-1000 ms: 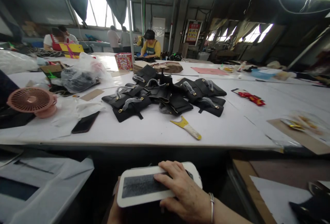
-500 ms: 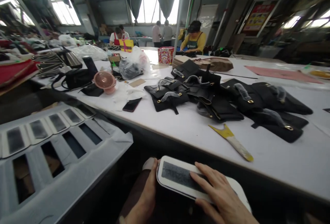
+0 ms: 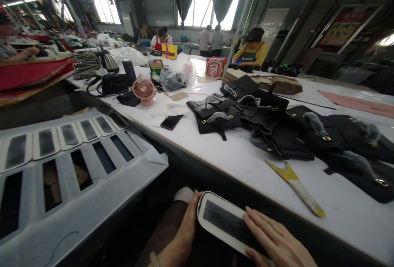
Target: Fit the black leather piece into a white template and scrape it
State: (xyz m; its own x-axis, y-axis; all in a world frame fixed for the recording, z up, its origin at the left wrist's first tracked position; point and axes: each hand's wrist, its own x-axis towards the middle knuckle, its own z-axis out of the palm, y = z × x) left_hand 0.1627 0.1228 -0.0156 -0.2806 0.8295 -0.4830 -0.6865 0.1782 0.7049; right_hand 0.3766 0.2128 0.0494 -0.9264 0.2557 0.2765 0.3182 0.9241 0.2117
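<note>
White panel, dark strip, apparently matte

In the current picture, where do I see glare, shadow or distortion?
Head view: the windows burn out to white; head view: deep shadow lies around the held panel, below the table; head view: the red poster looks slanted and soft, perhaps from a wide lens.

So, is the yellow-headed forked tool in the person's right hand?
No: the forked tool lies on the white table, while the right hand is on the white-bordered piece.
</note>
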